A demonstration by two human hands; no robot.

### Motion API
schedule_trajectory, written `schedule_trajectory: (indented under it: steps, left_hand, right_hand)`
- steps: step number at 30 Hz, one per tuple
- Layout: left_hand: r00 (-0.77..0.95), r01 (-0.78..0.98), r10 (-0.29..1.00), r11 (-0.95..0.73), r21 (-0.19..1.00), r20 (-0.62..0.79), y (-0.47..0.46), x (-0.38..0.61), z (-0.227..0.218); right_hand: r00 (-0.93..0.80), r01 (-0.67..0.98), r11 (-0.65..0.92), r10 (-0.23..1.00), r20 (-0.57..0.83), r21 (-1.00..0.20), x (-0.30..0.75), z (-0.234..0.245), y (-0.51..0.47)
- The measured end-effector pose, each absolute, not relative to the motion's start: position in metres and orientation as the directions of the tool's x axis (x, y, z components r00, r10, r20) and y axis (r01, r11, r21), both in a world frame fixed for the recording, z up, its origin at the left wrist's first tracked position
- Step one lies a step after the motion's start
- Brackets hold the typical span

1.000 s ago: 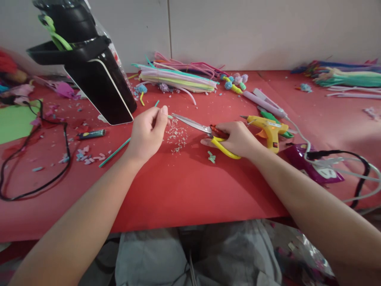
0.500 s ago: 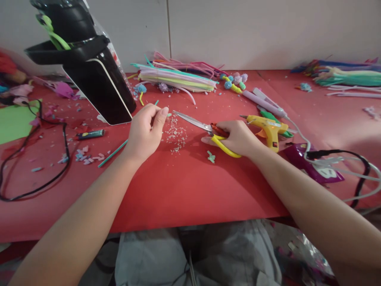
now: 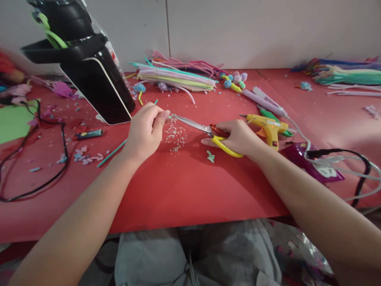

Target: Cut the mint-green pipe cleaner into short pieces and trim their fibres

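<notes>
Between thumb and fingers, my left hand pinches a small green piece that looks like pipe cleaner; only its tip shows, the rest is hidden. My right hand is closed round the yellow and red handles of a pair of scissors. The blade tips meet the green tip at my left fingertips. Below the blades, tiny pale clippings are scattered on the red table. Several short green cut pieces lie below the scissors. A longer green pipe cleaner rests beside my left wrist.
A black bottle with a phone-like panel stands at left. Bundles of pipe cleaners lie along the wall. Right of my right hand are a yellow glue gun, a lilac corded tool and a purple box. A black cable loops at left.
The scissor tips and my left fingertips have come together, so the blades now reach the green tip. The blades look more closed. Things on the table stay in place.
</notes>
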State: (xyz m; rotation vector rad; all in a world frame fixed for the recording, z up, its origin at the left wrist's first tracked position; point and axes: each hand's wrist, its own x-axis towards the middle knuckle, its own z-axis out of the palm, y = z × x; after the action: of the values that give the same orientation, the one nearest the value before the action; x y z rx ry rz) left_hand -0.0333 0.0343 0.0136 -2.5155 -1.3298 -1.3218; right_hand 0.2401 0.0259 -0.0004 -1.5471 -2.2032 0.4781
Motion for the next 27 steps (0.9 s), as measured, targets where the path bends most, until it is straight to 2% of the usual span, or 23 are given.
schedule_trajectory:
  steps: [20, 27]
  left_hand:
    - [0.246, 0.687, 0.723, -0.600, 0.410, 0.646, 0.0322, -0.0293, 0.0155]
    - [0.255, 0.681, 0.720, -0.608, 0.408, 0.646, 0.0325, -0.0300, 0.0152]
  right_hand:
    - [-0.268, 0.812, 0.283, 0.958, 0.105, -0.510, 0.2415, -0.0023, 0.0273]
    - [-0.298, 0.799, 0.317, 0.947, 0.122, -0.511, 0.2419, -0.0012, 0.0261]
